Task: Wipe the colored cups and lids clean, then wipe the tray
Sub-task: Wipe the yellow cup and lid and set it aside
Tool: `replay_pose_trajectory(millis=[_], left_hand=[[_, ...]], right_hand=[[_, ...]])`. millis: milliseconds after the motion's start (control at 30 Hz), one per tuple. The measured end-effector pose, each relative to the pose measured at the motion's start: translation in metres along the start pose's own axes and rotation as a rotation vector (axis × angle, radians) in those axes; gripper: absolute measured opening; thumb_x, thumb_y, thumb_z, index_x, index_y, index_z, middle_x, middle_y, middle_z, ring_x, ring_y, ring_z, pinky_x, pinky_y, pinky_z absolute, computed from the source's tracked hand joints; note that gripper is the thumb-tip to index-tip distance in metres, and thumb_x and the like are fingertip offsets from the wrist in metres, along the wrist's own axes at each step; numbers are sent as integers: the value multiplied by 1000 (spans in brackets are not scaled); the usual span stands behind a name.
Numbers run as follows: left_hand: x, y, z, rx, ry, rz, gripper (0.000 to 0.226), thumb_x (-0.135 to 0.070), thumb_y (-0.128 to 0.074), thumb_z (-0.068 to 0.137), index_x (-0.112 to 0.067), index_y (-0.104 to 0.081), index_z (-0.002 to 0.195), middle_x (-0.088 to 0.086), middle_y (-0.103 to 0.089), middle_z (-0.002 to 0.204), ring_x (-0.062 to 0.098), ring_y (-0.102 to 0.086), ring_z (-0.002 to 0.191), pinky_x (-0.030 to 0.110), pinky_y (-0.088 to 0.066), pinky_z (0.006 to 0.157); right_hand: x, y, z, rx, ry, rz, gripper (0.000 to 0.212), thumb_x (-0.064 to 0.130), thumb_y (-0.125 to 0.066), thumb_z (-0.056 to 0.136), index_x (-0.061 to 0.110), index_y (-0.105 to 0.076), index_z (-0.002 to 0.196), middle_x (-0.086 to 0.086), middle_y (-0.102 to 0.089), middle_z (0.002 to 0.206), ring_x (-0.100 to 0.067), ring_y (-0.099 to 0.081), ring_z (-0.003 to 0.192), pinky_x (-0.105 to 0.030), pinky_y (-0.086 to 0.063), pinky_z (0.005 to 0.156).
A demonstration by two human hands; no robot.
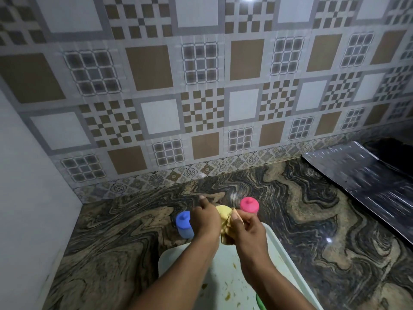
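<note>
Head view: over the far end of a smooth, pale tray with rounded corners, the left hand curls round the left side of a domed yellow cup, one finger sticking up. The right hand pinches a crumpled yellowish cloth against the cup. Brownish food scraps speckle the tray floor, and something green lies at its near right edge. Just beyond it, a blue cup on the left and a pink cup on the right each stand upright with a knobbed lid on a glossy, swirled stone counter. A dark shiny sheet lies far right, under a wall of checked tiles.
</note>
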State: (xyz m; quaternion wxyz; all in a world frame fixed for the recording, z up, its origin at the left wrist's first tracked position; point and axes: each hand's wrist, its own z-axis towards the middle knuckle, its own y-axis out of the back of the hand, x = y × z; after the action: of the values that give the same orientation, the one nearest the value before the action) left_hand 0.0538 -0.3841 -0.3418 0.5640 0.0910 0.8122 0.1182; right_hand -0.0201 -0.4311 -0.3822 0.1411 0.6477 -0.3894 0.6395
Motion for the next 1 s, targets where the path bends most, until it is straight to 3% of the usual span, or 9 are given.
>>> replay_pose_trajectory(millis=[67,167,267,333,433,600,733,867,1000], left_hand=[[9,2,6,182,39,53,63,-52,-38,103,3,-60,125,21,-67,117,35,-66,101,38,-54,81],[13,10,26,458,51,154,74,-73,-47,88,-6,-70,108,8,-73,97,25,-71,82,39,-61,67],[-4,22,21,584,9,213,55,-61,-50,96,-9,-67,98,1,-67,76,16,-63,64,23,-49,50],[-13,21,12,536,-73,230,44,-50,-49,101,-10,-67,98,2,-69,82,12,-60,65,18,-43,46],[-8,11,9,277,-168,143,45,-45,-41,105,-11,-69,98,5,-68,87,13,-58,69,25,-41,51],[-1,3,2,-65,-46,-38,61,-44,-32,107,6,-66,102,26,-68,111,40,-63,102,40,-49,82],[10,3,0,15,49,-15,62,-46,-34,106,8,-65,114,25,-68,114,39,-64,103,37,-47,81],[15,14,21,480,146,15,69,-73,-50,88,-9,-76,99,11,-77,90,26,-71,78,43,-60,77],[-3,13,21,343,-118,170,50,-56,-50,98,-10,-66,84,10,-73,88,23,-65,73,31,-50,66]], right_hand=[[0,6,1,0,-60,-37,10,9,-60,98,-1,-60,102,-14,-62,70,-22,-57,55,-34,-50,47],[30,19,18,311,-217,-183,12,5,-55,99,-6,-58,103,-14,-60,66,-20,-56,49,-30,-48,42],[65,28,41,639,-325,-369,9,2,-52,99,0,-60,101,-15,-59,71,-20,-57,52,-30,-52,43],[78,26,53,727,-302,-426,9,2,-54,98,2,-63,98,-14,-58,69,-21,-55,52,-31,-53,45],[78,15,55,665,-209,-417,6,8,-59,97,2,-62,99,-12,-60,69,-19,-56,52,-29,-51,43],[32,-5,22,201,13,-190,14,13,-61,98,-1,-61,101,-11,-61,68,-15,-53,51,-26,-42,42],[2,-3,0,-28,-10,-33,9,10,-59,99,1,-63,98,-14,-60,65,-21,-51,49,-30,-43,43],[22,14,19,234,-222,-130,12,6,-58,98,-6,-60,98,-17,-62,64,-22,-53,43,-27,-44,37],[57,14,34,469,-244,-219,11,5,-58,97,-4,-64,96,-22,-63,74,-26,-58,52,-30,-51,40]])
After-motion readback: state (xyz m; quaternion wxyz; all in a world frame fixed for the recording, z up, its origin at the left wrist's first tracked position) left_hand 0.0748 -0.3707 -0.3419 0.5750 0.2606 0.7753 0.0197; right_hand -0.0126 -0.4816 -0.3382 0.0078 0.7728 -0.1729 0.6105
